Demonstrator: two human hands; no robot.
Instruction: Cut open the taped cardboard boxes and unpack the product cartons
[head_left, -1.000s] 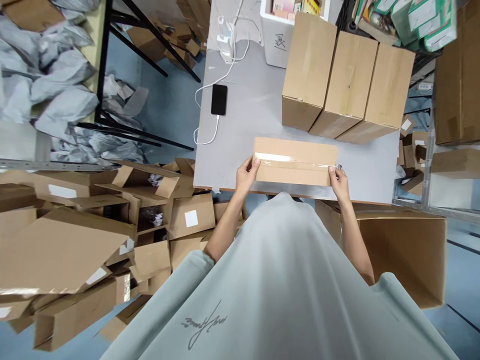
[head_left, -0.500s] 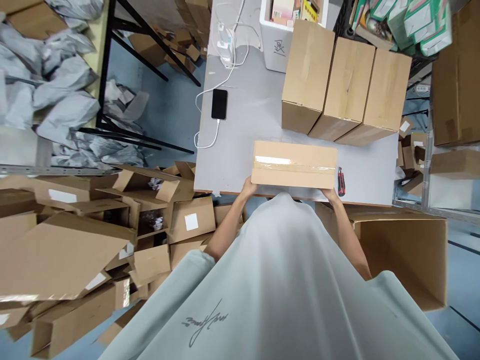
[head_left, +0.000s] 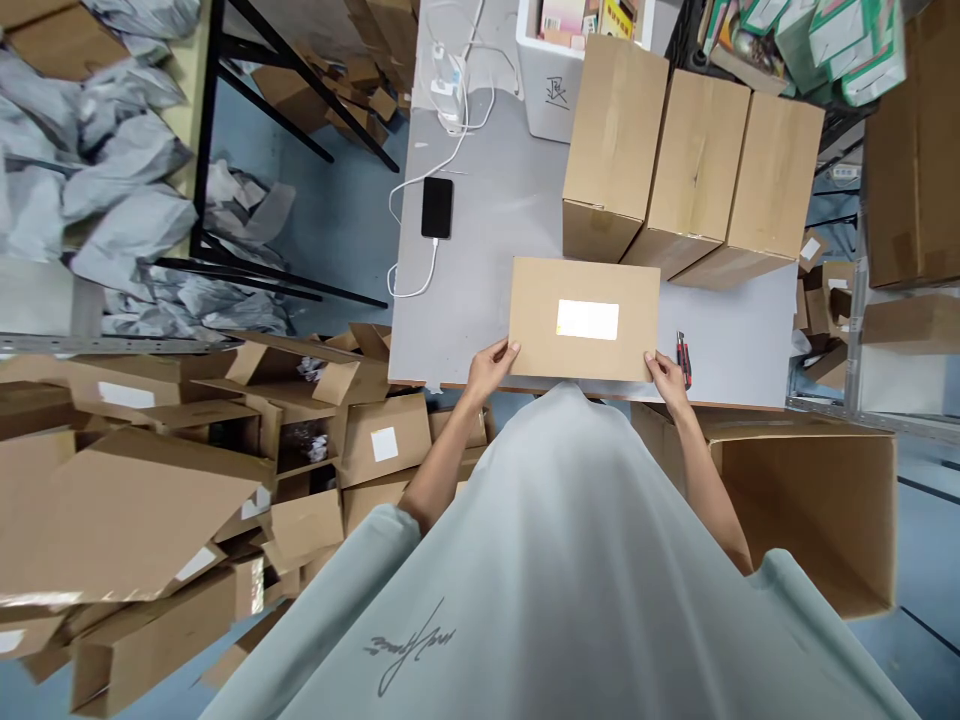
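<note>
A cardboard box with a white label on its upper face is at the front edge of the grey table. My left hand grips its near left corner, thumb on the top face. On the near right corner my right hand has its fingers closed in the same way. Just right of the box, beside my right hand, lies a red and black box cutter.
Three tall cardboard boxes stand behind, near a white bin. A phone on a white cable lies to the left. Below the table at right is a large open carton; cartons pile up at left.
The box has been turned over between my hands: its taped side faced me before, and now the labelled face shows on top. My fingers have shifted up onto its near corners.
</note>
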